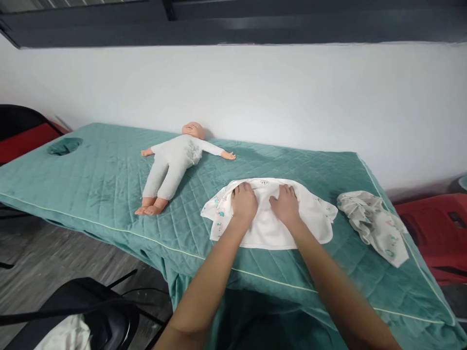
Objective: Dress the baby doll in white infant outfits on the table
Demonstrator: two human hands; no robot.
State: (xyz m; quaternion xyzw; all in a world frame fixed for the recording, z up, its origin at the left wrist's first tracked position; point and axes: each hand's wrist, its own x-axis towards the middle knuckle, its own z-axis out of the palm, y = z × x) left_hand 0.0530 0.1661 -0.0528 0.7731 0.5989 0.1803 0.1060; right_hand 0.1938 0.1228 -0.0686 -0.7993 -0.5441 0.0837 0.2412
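Note:
A small white baby shirt (268, 228) with little coloured prints on its sleeves lies spread on the green quilted cover. My left hand (244, 200) rests on the left part of the shirt, its fingers reaching the upper edge. To the right of it, my right hand (286, 203) lies on the same cloth with the thumb held away from the fingers. Both hands look open, pressing on the fabric. A baby doll (173, 158) in a pale grey bodysuit lies on its back to the left, arms stretched out and apart from my hands.
A crumpled printed cloth (375, 221) lies near the right edge of the green-covered bed (109, 194). The bed has a face hole (64, 146) at its left end. A black chair (105, 311) stands at the front left, and a red case-like object (434, 228) is at the right.

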